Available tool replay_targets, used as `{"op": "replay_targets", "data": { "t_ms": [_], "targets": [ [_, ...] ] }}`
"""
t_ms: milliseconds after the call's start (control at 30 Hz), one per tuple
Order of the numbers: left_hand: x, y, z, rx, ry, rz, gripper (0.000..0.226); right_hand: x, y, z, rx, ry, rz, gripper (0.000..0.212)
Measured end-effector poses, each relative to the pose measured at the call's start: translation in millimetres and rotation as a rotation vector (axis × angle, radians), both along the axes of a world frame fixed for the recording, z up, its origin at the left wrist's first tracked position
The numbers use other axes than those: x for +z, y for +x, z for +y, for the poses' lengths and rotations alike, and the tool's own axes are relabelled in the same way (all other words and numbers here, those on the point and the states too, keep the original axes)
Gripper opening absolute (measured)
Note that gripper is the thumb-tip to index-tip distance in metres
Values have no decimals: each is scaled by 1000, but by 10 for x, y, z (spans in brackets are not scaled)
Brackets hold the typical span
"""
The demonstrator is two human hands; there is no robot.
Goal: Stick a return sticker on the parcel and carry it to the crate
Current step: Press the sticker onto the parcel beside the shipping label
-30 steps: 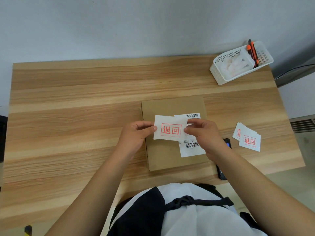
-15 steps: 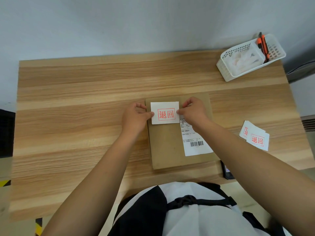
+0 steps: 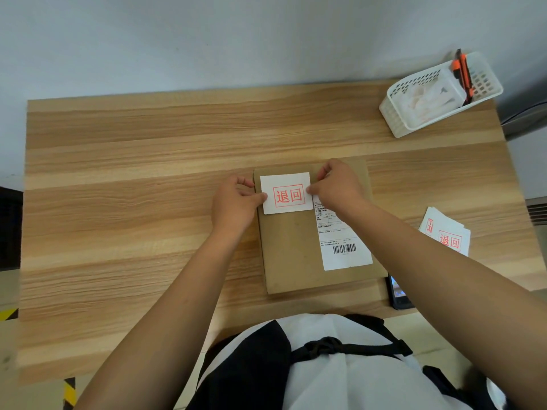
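A single head-worn camera is looking forward and steeply down from above the person's chest, facing a wooden table (image 3: 148,202) backed by a pale wall (image 3: 236,39). It is sitting close, taking in nearly the whole tabletop, with wide-angle bending at the edges.

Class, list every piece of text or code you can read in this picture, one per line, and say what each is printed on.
"退回" in a red box: return sticker on the parcel.
"退回": top sticker of the spare stack.
Shipping label: barcode visible, print too small to read.
Phone screen: unreadable.
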State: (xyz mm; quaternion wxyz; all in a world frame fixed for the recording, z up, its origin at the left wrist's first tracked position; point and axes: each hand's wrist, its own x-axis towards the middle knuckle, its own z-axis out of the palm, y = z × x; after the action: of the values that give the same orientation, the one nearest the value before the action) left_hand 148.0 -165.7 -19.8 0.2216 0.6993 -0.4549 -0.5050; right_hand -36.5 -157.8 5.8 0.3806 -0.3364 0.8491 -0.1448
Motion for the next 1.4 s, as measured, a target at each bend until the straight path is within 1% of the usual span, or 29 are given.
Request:
{"op": "replay_targets", "data": {
  "t_ms": [233,600,833,967,1133,1233,1333,1400],
  "targets": [
    [5,3,-13,-33,-5,-37,28,-14,16,-4,34,-10,29,33],
    [59,-12,15,-99,-52,-105,24,-11,25,-4,121,-3,147,28],
    [103,-44,14,-129,-74,-165,23,-37,14,-1,143,-12,160,31],
    [117,-49,21,-156,-82,-187,23,-56,10,8,139,-7,177,28],
    [129,-69,24,-234,-117,-264,24,-56,-22,28,145,-11,182,33],
    [118,-66,27,-268,-165,-312,24,-54,-40,81,172,-18,205,31],
    [108,-41,38,-265,-215,-348,22,-94,-32,172,240,-104,261,20],
    [95,-10,53,-266,-290,-355,21,-128,-40,269,319,-198,302,20]
  ]
}}
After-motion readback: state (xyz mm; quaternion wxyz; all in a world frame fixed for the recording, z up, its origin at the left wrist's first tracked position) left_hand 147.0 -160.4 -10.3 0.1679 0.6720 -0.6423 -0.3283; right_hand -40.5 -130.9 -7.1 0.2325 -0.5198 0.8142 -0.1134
